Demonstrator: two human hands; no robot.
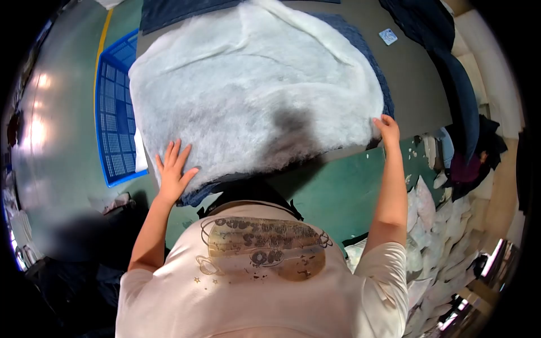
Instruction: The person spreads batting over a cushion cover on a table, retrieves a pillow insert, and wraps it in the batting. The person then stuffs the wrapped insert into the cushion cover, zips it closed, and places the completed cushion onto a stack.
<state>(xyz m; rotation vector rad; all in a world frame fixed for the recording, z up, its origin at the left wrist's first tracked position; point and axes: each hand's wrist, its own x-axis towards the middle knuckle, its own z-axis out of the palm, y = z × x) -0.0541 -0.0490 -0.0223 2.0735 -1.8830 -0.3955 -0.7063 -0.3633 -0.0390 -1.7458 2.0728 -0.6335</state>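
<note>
A wide sheet of fluffy white batting (225,84) covers most of the table in front of me. Dark blue fabric (372,53) shows from under its right side and along the near edge. My left hand (176,172) lies flat on the near left part of the batting, fingers spread. At the near right corner, my right hand (387,130) has its thumb and fingers closed on the batting's edge. Whether the blue fabric is also between those fingers is hidden. Soft folds run across the far part of the batting.
A blue plastic crate (115,112) stands at the table's left side. On the grey table (420,84) lies a small blue-and-white square (388,36). Dark cloth (459,84) hangs over the right edge. Several white stuffed pieces (425,225) are heaped at lower right.
</note>
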